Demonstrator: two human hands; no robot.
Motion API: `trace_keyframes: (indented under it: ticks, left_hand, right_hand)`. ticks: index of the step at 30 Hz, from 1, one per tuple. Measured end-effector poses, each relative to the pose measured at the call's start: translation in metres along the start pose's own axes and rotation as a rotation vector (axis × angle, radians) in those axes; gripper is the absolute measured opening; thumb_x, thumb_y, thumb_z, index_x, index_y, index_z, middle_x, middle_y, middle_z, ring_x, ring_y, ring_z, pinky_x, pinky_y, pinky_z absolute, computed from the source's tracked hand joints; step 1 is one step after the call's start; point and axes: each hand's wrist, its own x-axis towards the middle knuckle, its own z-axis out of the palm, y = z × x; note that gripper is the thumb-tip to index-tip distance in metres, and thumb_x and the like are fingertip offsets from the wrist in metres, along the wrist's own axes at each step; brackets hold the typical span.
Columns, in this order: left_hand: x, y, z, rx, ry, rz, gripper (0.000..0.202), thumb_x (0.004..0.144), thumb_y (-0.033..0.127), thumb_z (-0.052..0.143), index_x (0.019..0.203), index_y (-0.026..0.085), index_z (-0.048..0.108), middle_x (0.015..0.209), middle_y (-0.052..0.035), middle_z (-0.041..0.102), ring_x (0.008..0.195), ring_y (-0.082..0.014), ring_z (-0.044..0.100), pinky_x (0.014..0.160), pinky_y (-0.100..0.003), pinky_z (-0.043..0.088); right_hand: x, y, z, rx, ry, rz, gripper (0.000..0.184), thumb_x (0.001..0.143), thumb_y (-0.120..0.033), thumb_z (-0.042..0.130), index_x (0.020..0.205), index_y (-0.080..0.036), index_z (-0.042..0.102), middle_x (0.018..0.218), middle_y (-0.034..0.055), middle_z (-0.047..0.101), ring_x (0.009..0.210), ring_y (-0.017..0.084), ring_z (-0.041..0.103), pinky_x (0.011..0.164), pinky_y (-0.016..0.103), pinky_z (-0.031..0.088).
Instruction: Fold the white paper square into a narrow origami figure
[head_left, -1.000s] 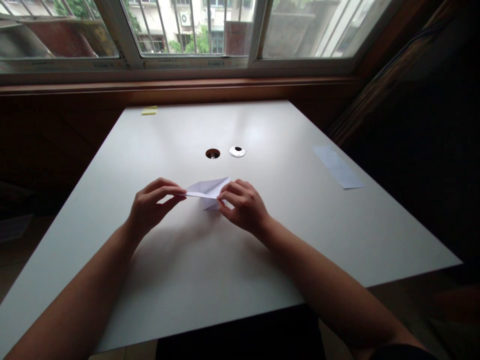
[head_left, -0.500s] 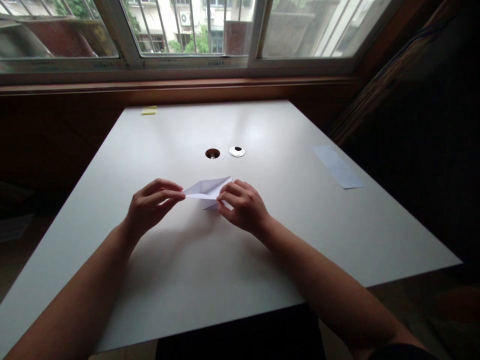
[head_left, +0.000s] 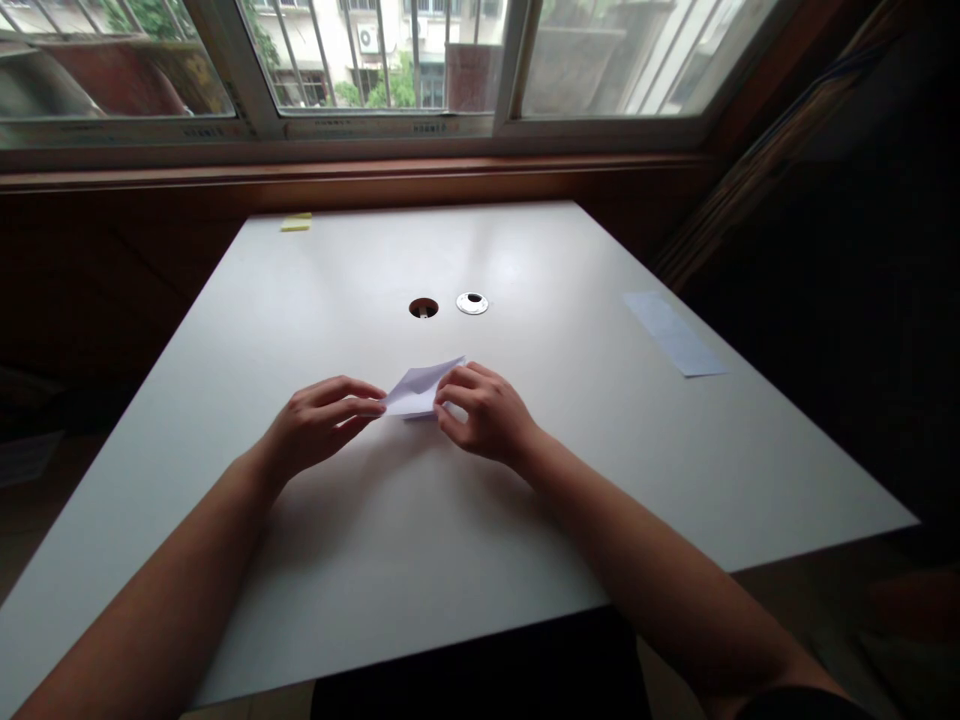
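Observation:
A folded sheet of white paper (head_left: 414,394) is held between my two hands, low over the middle of the table. Its upper flap stands partly apart from the layer beneath, tapering to a point at the left. My left hand (head_left: 324,420) pinches that left tip between thumb and fingers. On the other side, my right hand (head_left: 484,408) grips the paper's right part with thumb and curled fingers. My right fingers hide part of the folds there.
The white table (head_left: 360,600) has a round cable hole (head_left: 424,308) with a loose round cover (head_left: 472,303) beside it. A flat strip of paper (head_left: 675,335) lies near the right edge. Yellow sticky notes (head_left: 296,222) are at the back left. A window (head_left: 390,60) stands behind.
My left hand has moved slightly right and down, bringing the paper's left tip lower and closer to the right hand. The right hand has barely moved.

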Motion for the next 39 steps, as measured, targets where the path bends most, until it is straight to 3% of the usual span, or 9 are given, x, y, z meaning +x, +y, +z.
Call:
trace_keyframes:
  ticks: [3,5,9,13,18,22,28,36,39]
  left_hand:
    - [0.002,0.002,0.004,0.017,-0.077,0.051,0.018,0.088,0.016,0.063,0.101,0.026,0.07,0.106,-0.0065,0.072,0.093,-0.0168,0.07,0.08,-0.031,0.058]
    - [0.004,0.004,0.007,0.02,-0.145,0.08,0.02,0.088,0.014,0.06,0.102,0.025,0.068,0.109,-0.006,0.072,0.097,-0.0176,0.069,0.082,-0.033,0.058]
    - [0.009,0.012,0.011,0.002,-0.259,0.085,0.022,0.087,0.012,0.057,0.101,0.025,0.067,0.113,-0.0052,0.071,0.105,-0.0195,0.067,0.09,-0.037,0.056]
    - [0.01,0.016,0.01,-0.048,-0.289,0.046,0.026,0.085,0.019,0.063,0.11,0.023,0.066,0.113,-0.0088,0.07,0.106,-0.0223,0.067,0.093,-0.039,0.056]
    - [0.007,0.009,0.008,-0.136,-0.288,0.0,0.031,0.087,0.015,0.059,0.116,0.024,0.065,0.112,-0.0094,0.07,0.105,-0.0219,0.066,0.092,-0.037,0.055]
    - [0.004,0.0,0.011,-0.07,-0.249,0.007,0.041,0.09,0.01,0.052,0.126,0.027,0.062,0.121,-0.0098,0.066,0.111,-0.0219,0.063,0.096,-0.04,0.053]
    - [0.005,0.001,0.014,-0.021,-0.257,0.045,0.053,0.09,0.008,0.051,0.138,0.031,0.053,0.135,-0.0064,0.061,0.125,-0.0228,0.055,0.104,-0.045,0.05]
    - [0.004,-0.002,0.016,-0.054,-0.308,0.08,0.047,0.089,0.012,0.056,0.131,0.033,0.06,0.123,-0.0024,0.069,0.119,-0.0224,0.06,0.098,-0.043,0.055]
    - [0.004,-0.001,0.017,-0.05,-0.309,0.09,0.044,0.09,0.013,0.056,0.129,0.031,0.062,0.122,-0.0028,0.07,0.118,-0.0219,0.06,0.097,-0.041,0.055]
  right_hand:
    - [0.001,0.003,-0.001,0.014,0.09,0.068,0.012,0.091,-0.021,0.056,0.092,-0.019,0.068,0.102,0.0082,0.065,0.094,0.022,0.055,0.087,0.038,0.049]
    - [0.003,0.005,-0.002,0.0,0.143,0.108,0.02,0.092,-0.024,0.056,0.108,-0.018,0.066,0.114,0.0105,0.063,0.104,0.024,0.054,0.095,0.041,0.048]
    - [0.003,0.013,0.005,-0.028,0.007,0.037,0.049,0.093,-0.041,0.058,0.137,-0.019,0.052,0.142,0.0128,0.05,0.13,0.028,0.044,0.109,0.047,0.041]
    - [0.0,0.022,0.016,-0.035,-0.193,-0.023,0.046,0.094,-0.043,0.055,0.135,-0.022,0.055,0.143,0.0124,0.052,0.137,0.029,0.042,0.113,0.051,0.037]
    - [-0.004,0.025,0.017,0.008,-0.243,-0.02,0.042,0.098,-0.035,0.051,0.139,-0.026,0.052,0.144,0.0104,0.053,0.139,0.026,0.042,0.115,0.053,0.034]
    - [-0.003,0.024,0.013,0.025,-0.276,-0.01,0.04,0.101,-0.028,0.042,0.14,-0.025,0.05,0.146,0.0089,0.05,0.141,0.024,0.04,0.117,0.053,0.031]
    - [-0.003,0.023,0.013,0.044,-0.292,-0.041,0.044,0.099,-0.031,0.046,0.142,-0.022,0.047,0.147,0.0113,0.049,0.142,0.026,0.038,0.117,0.055,0.029]
    - [-0.001,0.026,0.016,0.093,-0.255,-0.05,0.043,0.098,-0.033,0.048,0.137,-0.015,0.053,0.143,0.0135,0.053,0.14,0.025,0.04,0.116,0.046,0.036]
    - [-0.001,0.026,0.013,0.017,-0.207,0.019,0.04,0.097,-0.035,0.052,0.132,-0.016,0.059,0.139,0.0119,0.056,0.137,0.028,0.041,0.115,0.047,0.037]
